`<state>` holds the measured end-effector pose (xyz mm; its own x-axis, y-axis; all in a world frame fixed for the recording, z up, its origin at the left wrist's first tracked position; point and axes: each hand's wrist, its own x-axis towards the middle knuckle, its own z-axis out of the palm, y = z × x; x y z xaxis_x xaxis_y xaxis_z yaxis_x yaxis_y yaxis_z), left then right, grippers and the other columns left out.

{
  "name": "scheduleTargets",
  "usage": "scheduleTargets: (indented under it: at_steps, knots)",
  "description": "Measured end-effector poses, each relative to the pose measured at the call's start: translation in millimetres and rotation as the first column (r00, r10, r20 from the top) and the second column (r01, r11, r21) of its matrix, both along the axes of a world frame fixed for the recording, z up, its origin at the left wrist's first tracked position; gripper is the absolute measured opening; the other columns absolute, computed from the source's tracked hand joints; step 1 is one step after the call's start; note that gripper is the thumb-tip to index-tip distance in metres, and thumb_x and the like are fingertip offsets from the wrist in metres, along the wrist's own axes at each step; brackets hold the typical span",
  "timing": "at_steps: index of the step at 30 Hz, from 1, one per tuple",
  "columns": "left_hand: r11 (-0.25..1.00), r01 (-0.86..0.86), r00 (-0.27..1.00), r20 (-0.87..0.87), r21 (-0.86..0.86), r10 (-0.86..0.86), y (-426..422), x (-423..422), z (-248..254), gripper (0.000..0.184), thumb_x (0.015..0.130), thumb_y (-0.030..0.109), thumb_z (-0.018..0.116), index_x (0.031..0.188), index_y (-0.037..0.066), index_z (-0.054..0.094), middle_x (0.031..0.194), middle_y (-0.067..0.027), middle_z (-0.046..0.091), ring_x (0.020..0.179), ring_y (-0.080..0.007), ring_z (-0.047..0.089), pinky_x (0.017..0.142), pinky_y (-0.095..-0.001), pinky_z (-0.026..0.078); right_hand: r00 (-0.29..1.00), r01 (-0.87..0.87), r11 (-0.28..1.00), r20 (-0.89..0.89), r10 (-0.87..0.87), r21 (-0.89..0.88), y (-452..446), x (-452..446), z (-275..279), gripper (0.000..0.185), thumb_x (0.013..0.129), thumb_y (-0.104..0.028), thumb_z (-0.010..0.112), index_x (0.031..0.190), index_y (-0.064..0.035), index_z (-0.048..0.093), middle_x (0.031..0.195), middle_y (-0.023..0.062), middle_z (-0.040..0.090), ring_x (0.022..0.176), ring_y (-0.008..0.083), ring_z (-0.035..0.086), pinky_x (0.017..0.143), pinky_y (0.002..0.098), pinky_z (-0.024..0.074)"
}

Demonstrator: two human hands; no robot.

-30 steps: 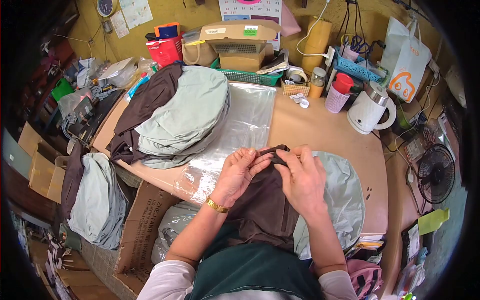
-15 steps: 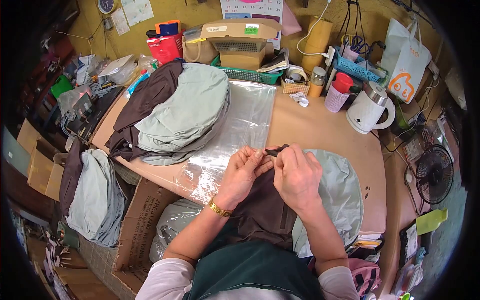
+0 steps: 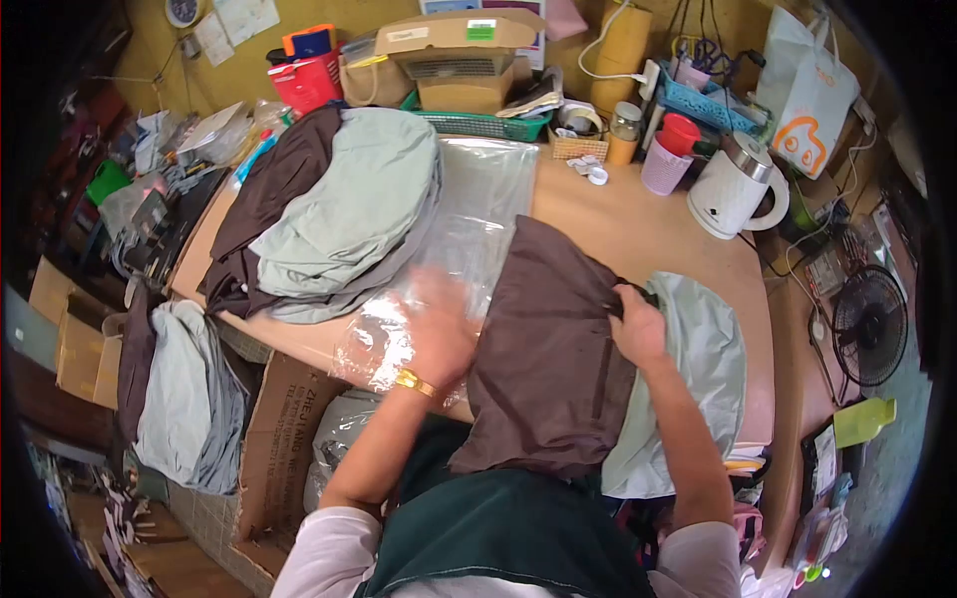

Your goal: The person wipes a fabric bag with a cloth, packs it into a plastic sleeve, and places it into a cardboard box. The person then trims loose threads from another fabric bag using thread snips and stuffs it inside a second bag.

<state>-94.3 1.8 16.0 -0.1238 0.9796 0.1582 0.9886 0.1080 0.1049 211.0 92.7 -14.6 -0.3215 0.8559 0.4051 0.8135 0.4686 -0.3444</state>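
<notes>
One tan table (image 3: 588,214) carries a pile of brown and pale grey cloth (image 3: 349,189) at left. Beside it lies a clear plastic sheet (image 3: 488,184). A brown cloth (image 3: 548,369) spreads over the table's front edge, close against the person. The right hand (image 3: 636,327) pinches its right edge; the left hand (image 3: 439,324) blurs over the plastic, its grip impossible to tell. A gold bracelet (image 3: 414,381) circles the left wrist.
</notes>
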Motion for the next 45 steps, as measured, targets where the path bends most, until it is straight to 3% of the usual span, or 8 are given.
scheduleTargets:
  at_steps: [6, 18, 27, 29, 31, 35, 39, 45]
  knots:
    - [0.997, -0.032, 0.732, 0.681, 0.074, -0.027, 29, -17, 5, 0.066, 0.091, 0.034, 0.061, 0.139, -0.005, 0.04, 0.131, -0.0297, 0.048, 0.109, -0.0459, 0.056, 0.094, -0.0438, 0.046, 0.993, 0.089, 0.991, 0.083, -0.081, -0.103, 11, 22, 4, 0.043, 0.082, -0.015, 0.069, 0.118, -0.0046, 0.049, 0.108, 0.0196, 0.064, 0.094, 0.04, 0.063, 0.08, 0.0461, 0.0508]
    - [0.981, 0.148, 0.527, 0.83, 0.122, -0.183, -5, 82, -20, 0.094, 0.083, 0.035, 0.073, 0.148, -0.005, 0.017, 0.105, -0.0283, 0.06, 0.089, -0.0395, 0.063, 0.077, -0.0446, 0.05, 0.993, 0.107, 0.908, -0.009, -0.12, -0.405, -13, -29, 100, 0.03, 0.092, -0.023, 0.057, 0.118, -0.0098, 0.052, 0.101, 0.0204, 0.066, 0.096, 0.0391, 0.063, 0.082, 0.0447, 0.0483]
    - [0.727, 0.669, 0.554, 0.756, -0.155, -0.349, -8, 58, 1, 0.044, 0.088, 0.041, 0.066, 0.072, 0.001, 0.056, 0.063, -0.0142, 0.055, 0.057, -0.0314, 0.053, 0.06, -0.0402, 0.045, 0.987, 0.154, 0.984, -0.037, -0.158, -0.089, -13, -60, -3, 0.029, 0.087, -0.026, 0.066, 0.1, -0.0056, 0.052, 0.088, 0.0169, 0.067, 0.082, 0.0361, 0.067, 0.07, 0.0455, 0.053]
    - [0.75, 0.619, 0.444, 0.682, 0.235, -0.58, -30, 55, -14, 0.038, 0.09, 0.035, 0.065, 0.071, 0.004, 0.052, 0.06, -0.0046, 0.05, 0.053, -0.0204, 0.045, 0.055, -0.0337, 0.04, 0.978, 0.204, 0.975, 0.065, -0.199, -0.085, 2, -54, -7, 0.029, 0.084, -0.025, 0.068, 0.098, -0.0054, 0.052, 0.087, 0.0169, 0.066, 0.081, 0.0376, 0.067, 0.071, 0.0462, 0.0534]
    - [0.747, 0.6, 0.183, 0.958, -0.287, 0.222, -53, 36, 5, 0.033, 0.094, 0.032, 0.059, 0.074, 0.007, 0.056, 0.061, 0.0028, 0.052, 0.056, -0.0107, 0.048, 0.053, -0.0277, 0.037, 0.975, 0.215, 0.974, 0.071, -0.211, -0.069, 19, -47, -12, 0.027, 0.083, -0.022, 0.069, 0.097, -0.0055, 0.052, 0.09, 0.0179, 0.065, 0.081, 0.0381, 0.066, 0.072, 0.0472, 0.053]
    - [0.901, 0.378, 0.134, 0.976, -0.213, 0.174, -76, 2, 4, 0.031, 0.098, 0.028, 0.053, 0.072, 0.011, 0.053, 0.063, 0.0064, 0.043, 0.053, -0.0046, 0.037, 0.048, -0.0215, 0.028, 0.991, 0.136, 0.988, 0.02, -0.135, -0.077, 28, -39, -11, 0.025, 0.084, -0.019, 0.067, 0.097, -0.0043, 0.051, 0.095, 0.0189, 0.064, 0.086, 0.0399, 0.064, 0.075, 0.0481, 0.0513]
    - [0.986, 0.126, -0.578, 0.799, -0.112, 0.165, -77, -49, 22, 0.026, 0.098, 0.024, 0.05, 0.075, 0.014, 0.046, 0.066, 0.0055, 0.04, 0.05, -0.0062, 0.031, 0.044, -0.0224, 0.024, 0.998, 0.052, 0.995, 0.026, -0.05, -0.08, 18, -33, -4, 0.025, 0.085, -0.017, 0.066, 0.1, -0.0032, 0.051, 0.1, 0.02, 0.063, 0.089, 0.0406, 0.064, 0.077, 0.047, 0.0509]
    - [0.965, -0.237, -0.477, 0.851, 0.116, -0.219, -31, -18, 46, 0.015, 0.099, 0.022, 0.05, 0.093, 0.01, 0.056, 0.08, -0.0031, 0.054, 0.084, -0.0145, 0.052, 0.087, -0.036, 0.041, 0.994, -0.066, 0.97, -0.105, 0.042, -0.234, -9, -41, 16, 0.025, 0.082, -0.011, 0.068, 0.103, -0.0066, 0.055, 0.096, 0.0145, 0.067, 0.089, 0.036, 0.065, 0.075, 0.045, 0.0511]
